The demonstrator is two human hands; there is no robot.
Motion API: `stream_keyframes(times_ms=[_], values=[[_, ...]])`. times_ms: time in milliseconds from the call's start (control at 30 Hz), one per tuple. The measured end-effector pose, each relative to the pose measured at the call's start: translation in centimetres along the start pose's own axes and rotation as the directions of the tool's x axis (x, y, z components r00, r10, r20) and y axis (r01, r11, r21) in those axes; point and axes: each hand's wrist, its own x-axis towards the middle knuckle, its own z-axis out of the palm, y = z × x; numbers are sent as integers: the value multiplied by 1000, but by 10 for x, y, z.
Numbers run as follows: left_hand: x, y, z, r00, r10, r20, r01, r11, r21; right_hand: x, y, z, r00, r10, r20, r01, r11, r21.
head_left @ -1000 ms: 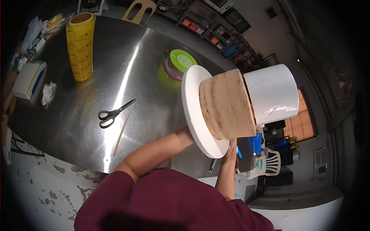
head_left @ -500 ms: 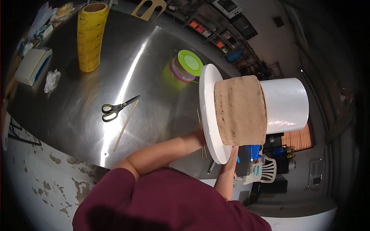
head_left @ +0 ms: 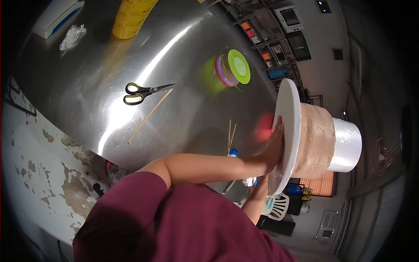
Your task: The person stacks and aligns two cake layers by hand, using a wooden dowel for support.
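A tall cake (head_left: 315,142) with rough brown frosting stands on a thick white round cake board (head_left: 289,131), tilted sideways in this slanted view. Beyond the frosting, a narrower white shiny cylinder (head_left: 347,146) rises from the cake's top. My left hand (head_left: 275,146) bears the board from below, its fingers pressed along the underside. At the board's near edge is my right hand (head_left: 262,185), holding it too; the rim and my left forearm hide most of its fingers. The cake is held up off the steel table (head_left: 187,118).
On the table lie black scissors (head_left: 142,92), a thin wooden stick (head_left: 150,115), a yellow roll (head_left: 132,17) and crumpled clear wrap (head_left: 73,37). A green and purple round item (head_left: 233,69) stands farther off. Shelves (head_left: 266,37) and a white chair (head_left: 278,207) are beyond.
The cake on its board has swung right and turned, showing more of the board's underside and my left hand. The view has shifted, so the scissors and roll sit higher.
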Motion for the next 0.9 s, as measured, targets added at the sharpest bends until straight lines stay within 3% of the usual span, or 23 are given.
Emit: stream_keyframes(times_ms=[33,167,367,567,667,767,833,900], values=[[-2,0,2,999,26,-21,-26,999,27,0,-1,0,1000,-7,-4,7,1000,-9],[-3,0,7,990,-124,-74,120,991,-60,2,-4,4,999,-32,-13,31,999,-35],[-8,-13,10,987,-61,-148,74,994,78,10,-8,12,997,-77,-16,76,995,-57],[-9,-35,17,966,-90,-242,85,996,-30,8,-9,12,994,-109,-28,107,992,-73],[-23,-16,24,949,-80,-305,117,988,105,3,-9,7,993,-111,-39,107,991,-79],[-31,-14,33,931,7,-365,68,979,192,-5,-9,1,991,-119,-61,114,990,-83],[-38,-24,37,901,292,-321,-113,872,477,-9,-9,-2,990,-125,-66,119,989,-85],[-39,-28,36,897,355,-263,-162,819,551,-12,-9,-4,989,-130,-72,124,989,-84]])
